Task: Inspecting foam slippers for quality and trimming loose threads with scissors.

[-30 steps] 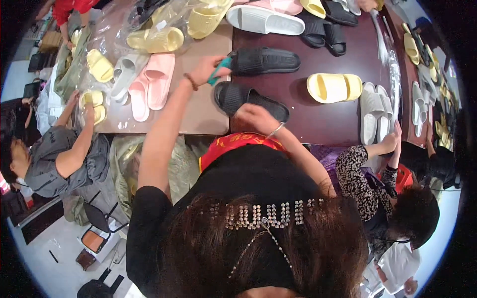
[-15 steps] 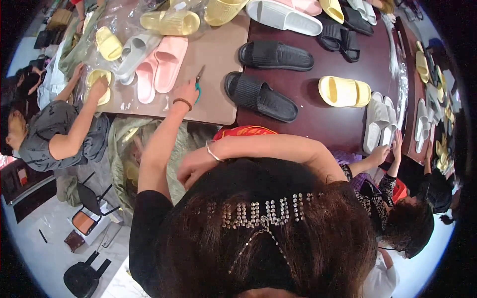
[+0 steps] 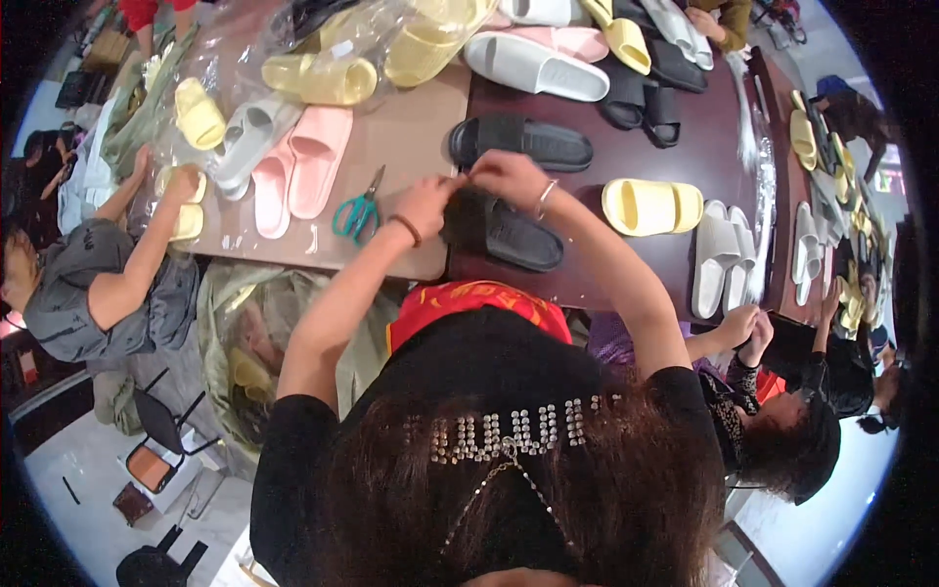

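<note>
Over the left end of the nearer black slipper (image 3: 525, 238), my left hand (image 3: 422, 208) and my right hand (image 3: 514, 178) meet fingertip to fingertip. The fingers of both are closed in a pinch; what they grip is too small or hidden to name. Part of that slipper is covered by my hands. Just beyond them lies a second black slipper (image 3: 548, 144), sole down. Teal-handled scissors (image 3: 356, 215) rest on the brown tabletop left of my left hand, blades pointing away.
Left of the scissors are pink slippers (image 3: 320, 161), a grey pair (image 3: 256, 134) and a yellow slipper (image 3: 200, 114). Rightward lie a yellow slipper (image 3: 650, 206) and grey slippers (image 3: 717, 256). Co-workers handle things at both sides. Clear plastic bags (image 3: 357, 34) and more slippers cover the far side.
The scissors have left my left hand and lie on the table. My left hand has moved right, and my right hand has come up from near my body to meet it.
</note>
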### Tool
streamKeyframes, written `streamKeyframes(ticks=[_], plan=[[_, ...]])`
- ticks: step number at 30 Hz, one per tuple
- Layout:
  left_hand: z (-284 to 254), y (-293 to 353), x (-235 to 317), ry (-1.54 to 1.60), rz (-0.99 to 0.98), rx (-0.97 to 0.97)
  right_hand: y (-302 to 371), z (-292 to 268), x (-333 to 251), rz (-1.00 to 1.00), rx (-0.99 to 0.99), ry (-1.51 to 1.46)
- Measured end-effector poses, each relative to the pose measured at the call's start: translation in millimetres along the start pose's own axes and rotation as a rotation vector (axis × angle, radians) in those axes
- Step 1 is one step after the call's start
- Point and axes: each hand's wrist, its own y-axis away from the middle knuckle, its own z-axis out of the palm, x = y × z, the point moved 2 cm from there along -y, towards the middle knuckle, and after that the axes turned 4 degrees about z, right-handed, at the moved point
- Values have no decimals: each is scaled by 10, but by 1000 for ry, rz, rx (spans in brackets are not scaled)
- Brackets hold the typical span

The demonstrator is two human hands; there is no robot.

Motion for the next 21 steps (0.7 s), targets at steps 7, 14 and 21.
streamKeyframes(ticks=[7,14,21], plan=[[252,14,148,-78,-497,-147,-272,-321,611,-134,526,908],[288,240,178,717,-710,30,-476,-276,760,-199,345,946],[-473,919,-18,664,-832,83,-255,-423,755,283,454,643]])
